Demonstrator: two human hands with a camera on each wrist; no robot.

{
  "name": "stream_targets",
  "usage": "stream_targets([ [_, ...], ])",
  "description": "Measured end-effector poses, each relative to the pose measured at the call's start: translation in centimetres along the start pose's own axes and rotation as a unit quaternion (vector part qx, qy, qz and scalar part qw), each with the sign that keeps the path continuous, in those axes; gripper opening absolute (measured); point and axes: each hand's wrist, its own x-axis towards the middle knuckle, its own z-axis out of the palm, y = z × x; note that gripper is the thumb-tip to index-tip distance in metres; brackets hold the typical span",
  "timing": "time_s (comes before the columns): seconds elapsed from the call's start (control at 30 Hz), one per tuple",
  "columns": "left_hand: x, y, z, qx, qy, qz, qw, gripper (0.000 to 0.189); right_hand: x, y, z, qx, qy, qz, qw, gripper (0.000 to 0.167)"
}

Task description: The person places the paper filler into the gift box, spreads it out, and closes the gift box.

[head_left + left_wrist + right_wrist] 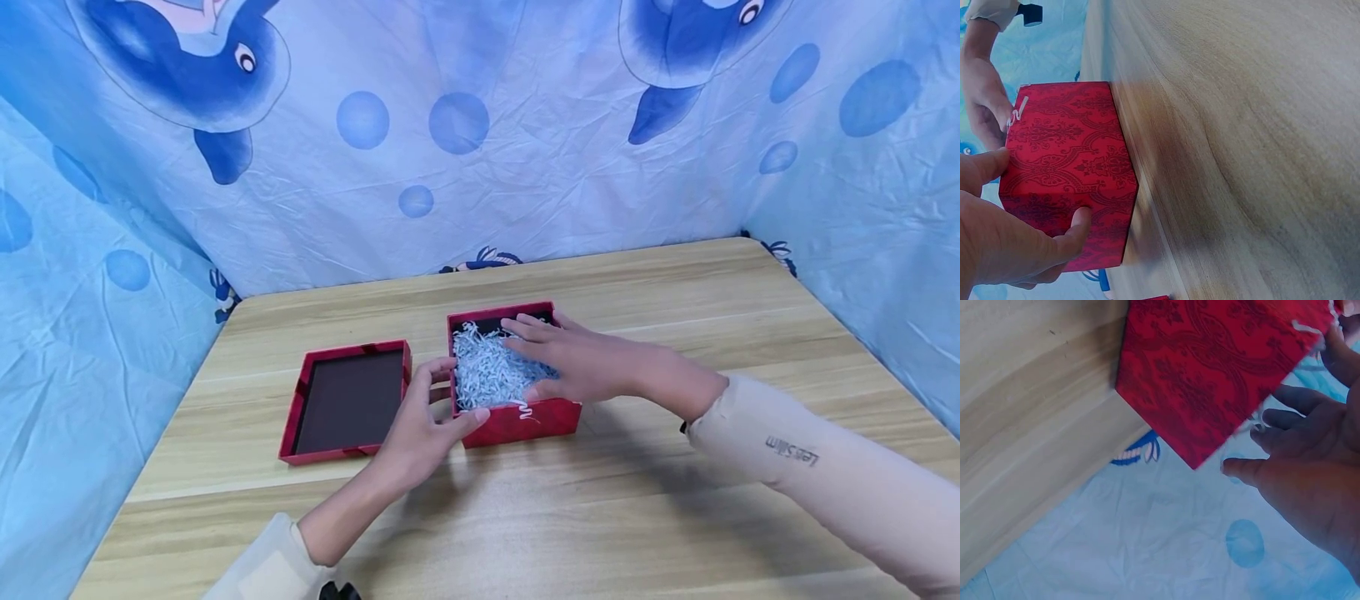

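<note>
A red patterned gift box (1066, 137) stands on the table, filled with pale blue shredded paper (483, 367). At its near left corner, my left hand (420, 425) holds it, thumb by the front rim and fingers against the left side. Over the right part of the filling, my right hand (585, 362) is spread palm down with fingers extended; whether it presses on the paper is hard to tell. One paper strand (527, 412) hangs over the front rim. To the left, the red lid (292, 421) lies with its dark inside facing up.
The wooden table (675, 517) carries the box and lid. A blue sheet with dolphins and bubbles (525, 200) hangs behind the table and along its sides.
</note>
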Motion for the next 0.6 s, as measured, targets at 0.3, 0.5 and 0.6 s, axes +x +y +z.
stream_targets([
  [0.3, 0.0, 0.0, 0.0, -0.005, -0.002, 0.002, 1.0000, 0.076, 2.0, 0.9, 1.2, -0.062, -0.004, -0.002, 0.9981, 0.081],
  [0.5, 0.0, -0.1, 0.0, -0.010, -0.006, 0.003, 0.9999, 0.076, 3.2, 0.7, 1.7, -0.104, -0.020, -0.009, 0.9943, 0.077],
  [0.6, 0.0, -0.2, 0.0, -0.011, -0.006, 0.004, 0.9999, 0.076, 3.7, 0.5, 1.8, -0.114, -0.029, -0.005, 0.9930, 0.075],
])
